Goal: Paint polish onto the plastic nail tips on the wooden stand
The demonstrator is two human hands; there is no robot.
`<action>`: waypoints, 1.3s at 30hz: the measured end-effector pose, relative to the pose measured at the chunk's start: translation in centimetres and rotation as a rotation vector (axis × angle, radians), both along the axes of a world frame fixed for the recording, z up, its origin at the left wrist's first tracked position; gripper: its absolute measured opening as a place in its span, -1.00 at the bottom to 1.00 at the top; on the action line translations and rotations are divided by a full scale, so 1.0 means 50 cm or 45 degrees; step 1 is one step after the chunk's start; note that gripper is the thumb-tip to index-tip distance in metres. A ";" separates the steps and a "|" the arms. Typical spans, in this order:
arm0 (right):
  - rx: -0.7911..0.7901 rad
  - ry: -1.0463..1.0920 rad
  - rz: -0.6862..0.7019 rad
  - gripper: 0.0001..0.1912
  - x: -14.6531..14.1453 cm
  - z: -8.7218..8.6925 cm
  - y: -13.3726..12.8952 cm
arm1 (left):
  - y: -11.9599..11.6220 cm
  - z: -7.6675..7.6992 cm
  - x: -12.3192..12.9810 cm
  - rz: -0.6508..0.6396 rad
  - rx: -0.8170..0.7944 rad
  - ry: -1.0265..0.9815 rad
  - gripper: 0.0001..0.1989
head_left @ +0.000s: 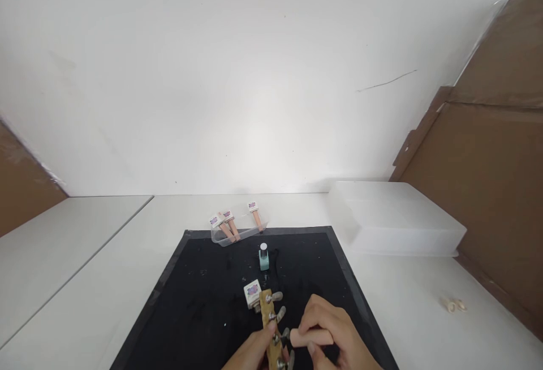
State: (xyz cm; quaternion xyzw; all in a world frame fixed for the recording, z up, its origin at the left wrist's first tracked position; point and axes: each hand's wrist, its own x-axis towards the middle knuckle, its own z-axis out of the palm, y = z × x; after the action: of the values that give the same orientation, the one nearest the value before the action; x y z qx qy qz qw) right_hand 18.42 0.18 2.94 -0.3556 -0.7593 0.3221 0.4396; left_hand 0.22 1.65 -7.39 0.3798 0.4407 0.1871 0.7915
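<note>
left hand (253, 347): 1 bar (267, 309) | right hand (338, 330): 1 pink stick (311, 337) | 1 bottle (263, 259)

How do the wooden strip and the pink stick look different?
The wooden strip is yellowish; the pink stick is pale pink. The wooden strip carries metal fittings, while the pink stick looks smooth. The wooden strip points forward, but the pink stick lies crosswise. Both are held: the wooden strip in the left grip, the pink stick in the right grip.

The bar (275, 353) is yellow-brown, the handle (311, 338) pink, the mat (199, 296) black.
</note>
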 end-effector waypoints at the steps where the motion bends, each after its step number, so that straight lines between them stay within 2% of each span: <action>1: 0.034 -0.019 -0.013 -0.77 0.000 0.001 0.001 | -0.001 -0.006 -0.001 0.024 0.016 0.010 -0.39; 5: 0.120 -0.084 -0.042 -0.74 0.000 0.005 0.005 | -0.004 -0.016 0.001 0.095 0.089 0.031 -0.40; 10: 0.150 -0.095 -0.059 -0.77 -0.004 0.012 0.003 | -0.012 -0.004 -0.001 0.153 0.128 0.054 -0.42; 14: 0.146 -0.102 -0.084 -0.77 -0.008 0.012 0.002 | -0.007 0.008 0.001 0.115 0.124 0.034 -0.40; 24: 0.190 -0.139 -0.098 -0.77 -0.006 0.008 0.003 | -0.010 0.087 0.011 0.077 0.119 0.018 -0.40; 30: 0.205 -0.170 -0.099 -0.75 -0.007 0.006 0.005 | -0.010 0.086 0.016 0.120 0.116 0.074 -0.35; 36: 0.206 -0.211 -0.104 -0.74 -0.007 0.011 0.005 | -0.014 0.097 0.015 0.089 0.130 0.118 -0.39; 39: 0.222 -0.232 -0.118 -0.74 -0.006 0.010 0.003 | -0.015 0.097 0.019 0.086 0.129 0.138 -0.34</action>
State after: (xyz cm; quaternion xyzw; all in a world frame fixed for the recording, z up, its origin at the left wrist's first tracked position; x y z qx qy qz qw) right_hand 18.09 0.31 3.45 -0.3785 -0.8039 0.2007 0.4125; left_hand 1.15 0.93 -2.57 0.4140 0.4855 0.2148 0.7394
